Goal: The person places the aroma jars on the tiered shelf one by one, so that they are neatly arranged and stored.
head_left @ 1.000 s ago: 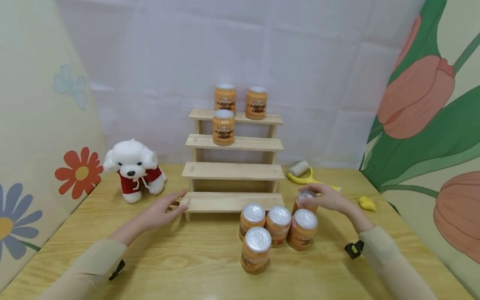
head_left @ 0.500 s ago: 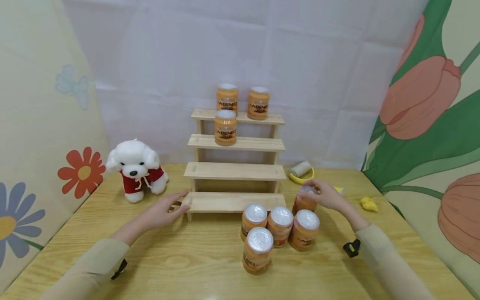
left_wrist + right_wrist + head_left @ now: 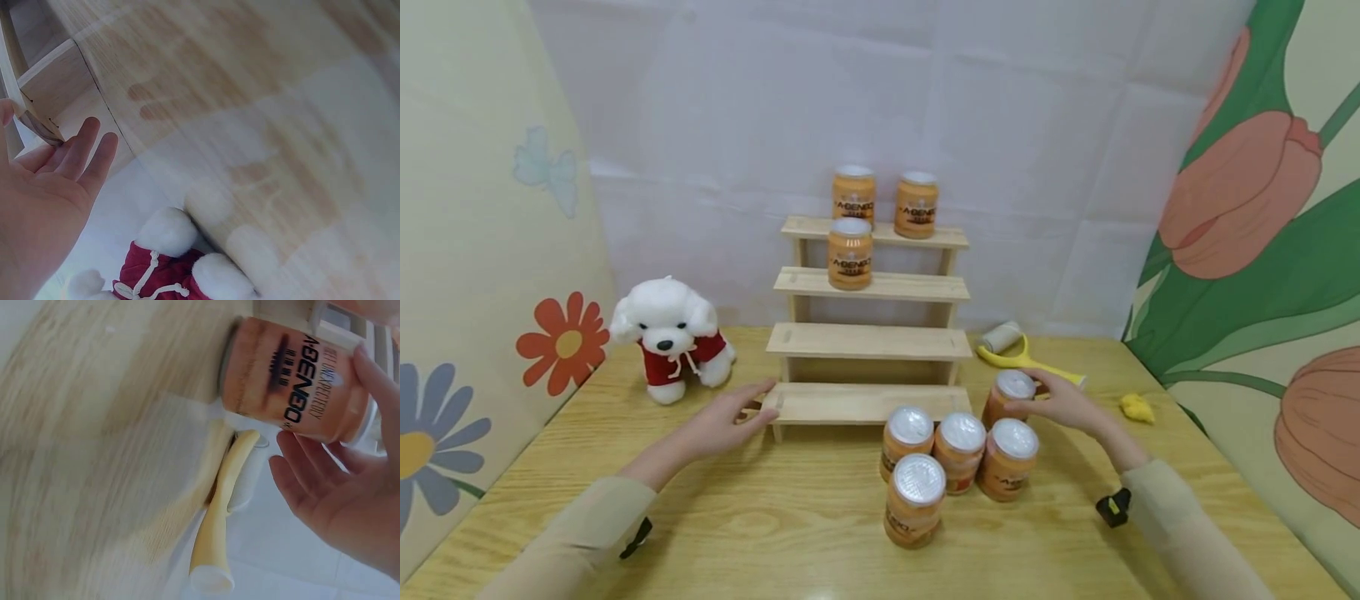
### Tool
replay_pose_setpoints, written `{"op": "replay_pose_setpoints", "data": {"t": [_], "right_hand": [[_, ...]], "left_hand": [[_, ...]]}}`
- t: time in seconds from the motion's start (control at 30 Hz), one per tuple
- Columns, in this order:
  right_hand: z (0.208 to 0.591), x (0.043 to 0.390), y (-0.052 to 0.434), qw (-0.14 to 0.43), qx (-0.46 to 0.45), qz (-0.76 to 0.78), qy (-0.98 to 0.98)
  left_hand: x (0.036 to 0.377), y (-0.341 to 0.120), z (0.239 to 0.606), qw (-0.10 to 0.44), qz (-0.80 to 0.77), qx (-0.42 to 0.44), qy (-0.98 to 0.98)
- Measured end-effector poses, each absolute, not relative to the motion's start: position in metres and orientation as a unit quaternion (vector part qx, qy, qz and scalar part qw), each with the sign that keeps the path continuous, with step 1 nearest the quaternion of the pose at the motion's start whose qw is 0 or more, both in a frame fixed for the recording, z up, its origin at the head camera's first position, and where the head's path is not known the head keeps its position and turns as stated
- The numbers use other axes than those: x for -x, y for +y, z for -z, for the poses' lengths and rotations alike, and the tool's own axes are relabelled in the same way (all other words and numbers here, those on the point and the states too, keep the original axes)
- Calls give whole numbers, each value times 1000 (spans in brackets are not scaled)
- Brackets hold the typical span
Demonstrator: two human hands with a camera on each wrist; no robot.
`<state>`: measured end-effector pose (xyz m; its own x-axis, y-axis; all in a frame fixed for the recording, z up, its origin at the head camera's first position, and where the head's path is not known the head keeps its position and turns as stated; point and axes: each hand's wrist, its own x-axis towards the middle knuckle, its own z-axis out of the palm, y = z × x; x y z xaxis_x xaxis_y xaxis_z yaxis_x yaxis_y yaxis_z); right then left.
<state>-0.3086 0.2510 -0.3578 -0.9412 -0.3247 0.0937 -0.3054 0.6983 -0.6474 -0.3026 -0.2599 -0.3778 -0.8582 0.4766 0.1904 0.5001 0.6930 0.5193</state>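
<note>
My right hand (image 3: 1063,404) holds an orange can (image 3: 284,378) around its upper side, with the thumb on one side and the fingers on the other. This can stands upright beside the lower right end of the stepped wooden stand (image 3: 865,342). Just in front of it, several more orange cans with silver lids are grouped, one of them (image 3: 1009,460) the closest. My left hand (image 3: 722,421) grips the left end of the stand's lowest shelf (image 3: 47,128) between thumb and fingers. Two cans sit on the top shelf, and another can (image 3: 850,254) on the shelf below.
A white plush dog (image 3: 666,337) in a red top sits left of the stand. Behind my right hand lies a yellow-handled lint roller (image 3: 1026,358). A small yellow lump (image 3: 1137,408) is farther right. A white cloth (image 3: 1037,167) hangs behind the stand.
My right hand has shifted from over the can's lid to its right side, leaving the lid in sight. My left hand stays at the shelf end.
</note>
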Motion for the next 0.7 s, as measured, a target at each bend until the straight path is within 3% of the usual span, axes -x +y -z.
{"op": "replay_pose_setpoints", "data": {"t": [0.13,0.37,0.7], "right_hand": [[356,306,243,-9,180,354,918],[362,309,246,15,160,389,907],[361,306,244,-2,123,393,911]], "left_hand": [[302,-260,376,21,288,269,-919],[299,-260,373,17,292,263,-919],[300,-259,373,15,288,264,-920]]}}
